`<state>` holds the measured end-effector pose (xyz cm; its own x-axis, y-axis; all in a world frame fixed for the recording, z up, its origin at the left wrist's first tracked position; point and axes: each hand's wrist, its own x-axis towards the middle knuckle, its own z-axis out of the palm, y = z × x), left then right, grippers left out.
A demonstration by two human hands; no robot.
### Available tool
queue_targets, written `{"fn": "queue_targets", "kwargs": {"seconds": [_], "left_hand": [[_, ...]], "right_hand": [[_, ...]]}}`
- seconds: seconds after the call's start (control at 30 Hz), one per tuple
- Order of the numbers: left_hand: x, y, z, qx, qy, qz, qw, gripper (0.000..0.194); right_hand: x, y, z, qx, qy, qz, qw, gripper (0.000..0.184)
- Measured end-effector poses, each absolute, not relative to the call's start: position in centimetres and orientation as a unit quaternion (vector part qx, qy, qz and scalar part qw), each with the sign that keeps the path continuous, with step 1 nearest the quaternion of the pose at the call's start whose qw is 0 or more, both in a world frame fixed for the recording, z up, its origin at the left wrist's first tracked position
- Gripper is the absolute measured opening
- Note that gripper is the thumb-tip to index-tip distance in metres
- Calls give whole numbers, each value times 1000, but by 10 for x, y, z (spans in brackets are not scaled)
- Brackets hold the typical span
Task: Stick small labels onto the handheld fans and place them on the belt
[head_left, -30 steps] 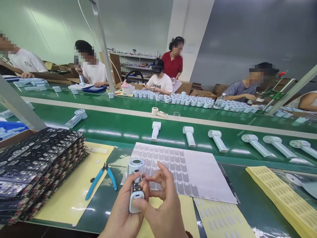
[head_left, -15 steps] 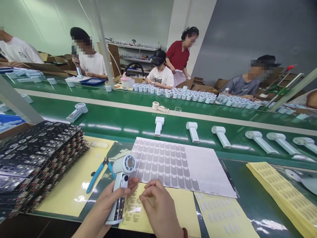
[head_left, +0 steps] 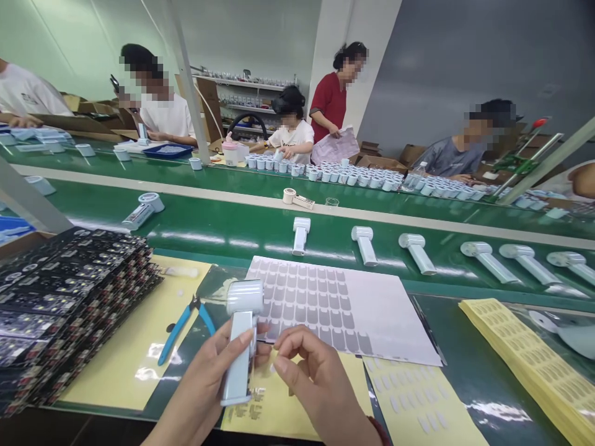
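Observation:
My left hand (head_left: 209,365) is wrapped round the handle of a light blue handheld fan (head_left: 239,353), held upright with its plain side towards me. Just right of the fan, my right hand (head_left: 313,371) is closed in a pinch. A small white sticker (head_left: 272,368) shows at its fingertips, partly hidden. Beneath both hands lies a yellow sheet (head_left: 344,387) with printed marks. Behind them is a white sheet (head_left: 376,303) with rows of grey stickers. A yellow sheet of small white stickers (head_left: 421,402) lies to the right.
Blue-handled cutters (head_left: 179,334) lie left of the fan, beside stacked dark printed sheets (head_left: 69,310). Black tweezers (head_left: 430,331) rest by the white sheet. A stack of yellow label sheets (head_left: 525,353) is at right. More fans (head_left: 365,246) line the green conveyor (head_left: 223,238). Co-workers sit opposite.
My left hand has turned the fan, so its plain side now faces me instead of the grille and shiny panel. My right hand has shifted slightly right, and a white bit now shows in its pinch.

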<state>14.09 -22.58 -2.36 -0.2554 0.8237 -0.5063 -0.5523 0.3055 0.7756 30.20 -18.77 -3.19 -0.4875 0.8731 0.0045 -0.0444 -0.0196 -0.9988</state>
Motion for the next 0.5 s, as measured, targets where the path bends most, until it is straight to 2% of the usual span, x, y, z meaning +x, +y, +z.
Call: {"fn": "queue_targets", "kwargs": {"seconds": [0.2,0.5], "left_hand": [[153,-208,-18,70,532,613,580,43],[159,-196,-15,34,542,624,562,33]], "right_hand": [[295,-183,-6,-364,-644,586,329,7],[296,-174,-2,-387,-668,559,303,10]]}}
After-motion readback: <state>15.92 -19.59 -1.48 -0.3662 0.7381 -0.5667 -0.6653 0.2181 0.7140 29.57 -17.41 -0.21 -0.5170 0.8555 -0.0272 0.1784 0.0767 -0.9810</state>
